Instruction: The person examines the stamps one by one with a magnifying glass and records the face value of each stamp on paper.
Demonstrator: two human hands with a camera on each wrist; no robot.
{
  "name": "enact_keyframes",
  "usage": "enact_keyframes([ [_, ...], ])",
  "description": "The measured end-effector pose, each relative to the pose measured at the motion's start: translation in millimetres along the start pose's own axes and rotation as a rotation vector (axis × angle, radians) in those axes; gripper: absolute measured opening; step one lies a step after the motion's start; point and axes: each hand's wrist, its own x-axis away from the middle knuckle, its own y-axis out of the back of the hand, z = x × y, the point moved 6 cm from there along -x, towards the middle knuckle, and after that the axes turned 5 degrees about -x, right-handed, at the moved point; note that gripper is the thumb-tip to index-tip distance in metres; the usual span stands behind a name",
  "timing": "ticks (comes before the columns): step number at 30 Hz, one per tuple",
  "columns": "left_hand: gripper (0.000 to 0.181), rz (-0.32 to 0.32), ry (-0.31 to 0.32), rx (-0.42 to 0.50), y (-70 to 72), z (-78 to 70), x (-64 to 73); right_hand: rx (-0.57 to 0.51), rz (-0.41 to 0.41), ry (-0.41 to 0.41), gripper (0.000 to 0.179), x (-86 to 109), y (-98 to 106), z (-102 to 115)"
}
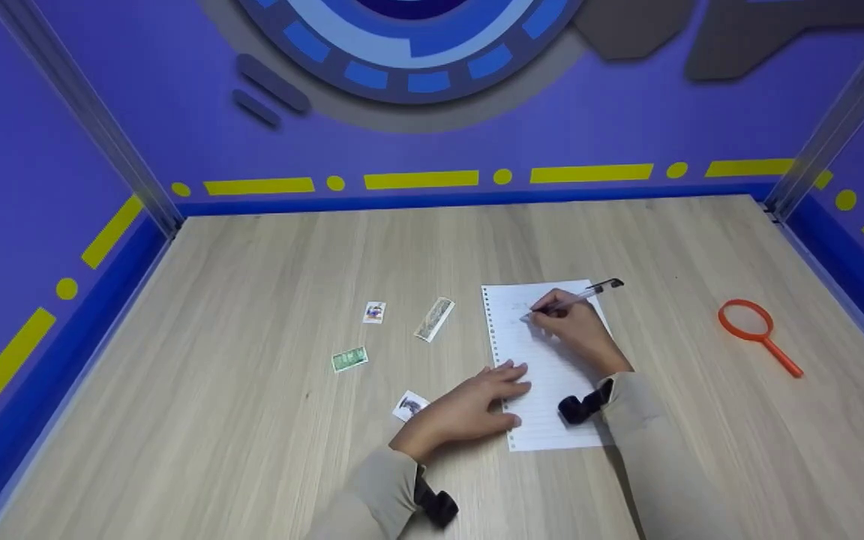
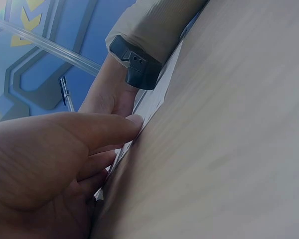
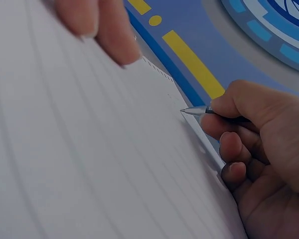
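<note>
- Although both hands meet at the ruled sheet [image 1: 546, 375], the pen [image 1: 595, 290] belongs to the right hand [image 1: 578, 326], the nearer of the two; its tip stands at the sheet's upper part, left of the midline.
- Long axis: the pen slants from that tip up and rightward, its far end passing the sheet's right edge.
- Right hand: fingers curled, pinching the pen close to its tip, which points leftward from the fingertips; whether it touches the sheet cannot be told.
- Left hand [image 1: 477, 405]: fingers extended and loosely spread over the sheet's left edge, gripping nothing, below and left of the pen tip.
- Surroundings: a portrait slip [image 1: 408, 405] lies left of the sheet, beside the left hand; the magnifying glass [image 1: 766, 339] lies well to the sheet's right.
</note>
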Motion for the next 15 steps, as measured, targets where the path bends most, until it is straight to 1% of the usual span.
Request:
enact_keyframes([
  [7,0.052,0.007,0.006,-0.004,-0.3,0.8,0.0,0.015,0.017,0.015,0.014,0.8,-0.7,-0.1],
  [15,0.051,0.0,-0.002,-0.012,-0.1,0.2,0.0,0.016,-0.008,0.021,0.015,-0.7,1.0,-2.7],
])
